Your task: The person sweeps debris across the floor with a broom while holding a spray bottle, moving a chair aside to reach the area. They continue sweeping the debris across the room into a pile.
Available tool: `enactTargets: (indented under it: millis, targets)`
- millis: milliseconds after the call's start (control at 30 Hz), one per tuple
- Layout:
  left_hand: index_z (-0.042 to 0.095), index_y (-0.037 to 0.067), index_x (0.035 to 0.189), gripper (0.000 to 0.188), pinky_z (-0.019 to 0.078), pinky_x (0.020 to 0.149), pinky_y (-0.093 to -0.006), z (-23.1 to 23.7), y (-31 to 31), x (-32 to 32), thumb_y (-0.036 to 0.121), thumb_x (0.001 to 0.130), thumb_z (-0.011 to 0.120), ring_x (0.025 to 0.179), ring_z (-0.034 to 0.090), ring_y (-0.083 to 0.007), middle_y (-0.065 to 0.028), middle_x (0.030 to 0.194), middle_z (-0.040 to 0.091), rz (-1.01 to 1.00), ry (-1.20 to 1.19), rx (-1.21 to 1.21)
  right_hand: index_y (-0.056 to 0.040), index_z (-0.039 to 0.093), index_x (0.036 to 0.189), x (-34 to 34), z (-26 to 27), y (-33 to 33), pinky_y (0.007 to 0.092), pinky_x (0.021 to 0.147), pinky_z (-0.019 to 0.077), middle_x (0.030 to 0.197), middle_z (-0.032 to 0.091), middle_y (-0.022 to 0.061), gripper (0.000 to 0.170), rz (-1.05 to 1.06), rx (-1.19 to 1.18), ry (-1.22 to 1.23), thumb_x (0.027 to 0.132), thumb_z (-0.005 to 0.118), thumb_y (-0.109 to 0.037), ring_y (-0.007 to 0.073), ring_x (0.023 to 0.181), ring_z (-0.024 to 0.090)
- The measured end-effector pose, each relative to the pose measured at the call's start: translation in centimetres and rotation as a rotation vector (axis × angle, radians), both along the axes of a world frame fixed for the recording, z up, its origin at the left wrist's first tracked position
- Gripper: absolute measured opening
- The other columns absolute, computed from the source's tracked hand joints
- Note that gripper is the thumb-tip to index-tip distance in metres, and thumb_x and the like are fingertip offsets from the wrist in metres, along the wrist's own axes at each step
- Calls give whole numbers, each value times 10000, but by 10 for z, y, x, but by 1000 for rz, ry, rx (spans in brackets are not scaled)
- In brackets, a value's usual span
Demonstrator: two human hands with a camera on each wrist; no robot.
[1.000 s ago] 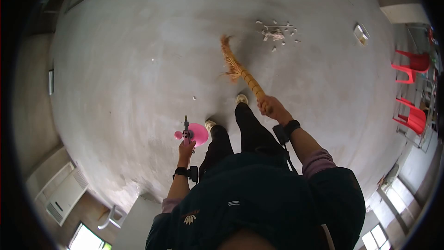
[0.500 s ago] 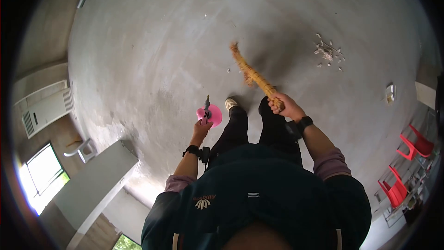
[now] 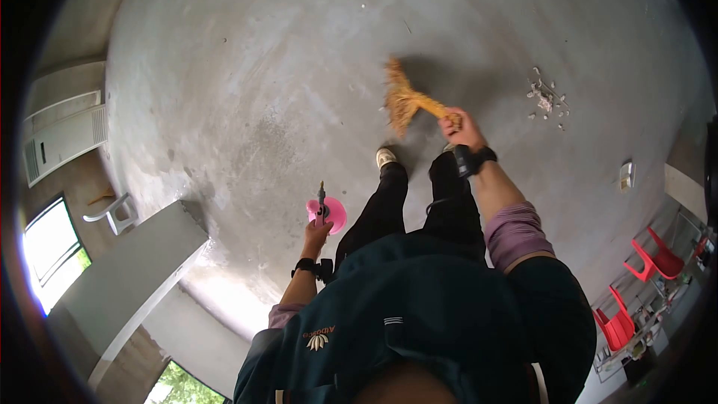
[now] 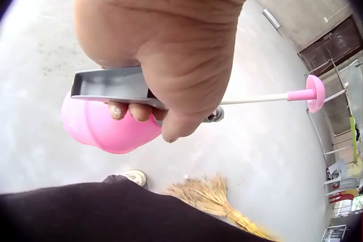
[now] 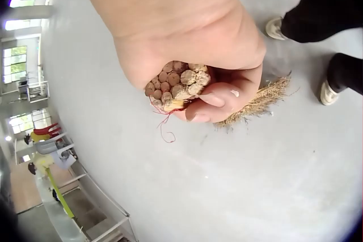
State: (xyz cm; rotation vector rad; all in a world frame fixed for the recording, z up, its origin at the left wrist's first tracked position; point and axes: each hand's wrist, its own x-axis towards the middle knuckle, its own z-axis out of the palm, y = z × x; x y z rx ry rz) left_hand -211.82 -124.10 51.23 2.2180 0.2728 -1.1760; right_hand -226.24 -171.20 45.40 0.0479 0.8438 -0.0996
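Observation:
My right hand (image 3: 465,132) grips a straw broom (image 3: 430,105) by its short bound handle, out in front of my feet. In the right wrist view, the cut stalk ends (image 5: 176,86) and a loose red string show at the curled fingers. The bristles (image 3: 402,108) fan out low over the floor. Down by my left leg, my left hand (image 3: 317,236) is wrapped around the grey handle (image 4: 113,83) of a pink spray bottle (image 3: 337,214). A pale rod with a pink knob (image 4: 315,93) sticks out from the sprayer in the left wrist view.
White scraps (image 3: 546,99) lie in a small heap on the grey floor, right of the broom. Farther right is a dustpan-like object (image 3: 627,176). Red chairs (image 3: 658,256) stand at the right edge, a low wall (image 3: 134,284) at the left, with a white chair (image 3: 116,214) behind it.
The head view has turned, so the scraps now appear farther right. My right hand has moved forward, and the broom has rolled so its bristles spread wide. The left hand keeps its hold.

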Motion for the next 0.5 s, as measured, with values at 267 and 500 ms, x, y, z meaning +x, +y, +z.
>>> enactTargets:
  millis: [267,500]
  targets:
    - [562,32,762,285,382,412,-258,-28,14,2,256,642,691,479,490,-107,-25,599,531,74,23,-81,-111,449,769,-30,54,-24,222,412,373,606,483,13,148,103,-388,297,789,557,-211,100,489,466]
    - [569,26,768,281,386,424,-252,-54,11,21,249,644,689,486,493,-97,-23,608,544,84,16,-203,-82,435,778,16,70,16,241,408,355,598,471,37,178,169,-266,142,751,574,-189,124,446,424]
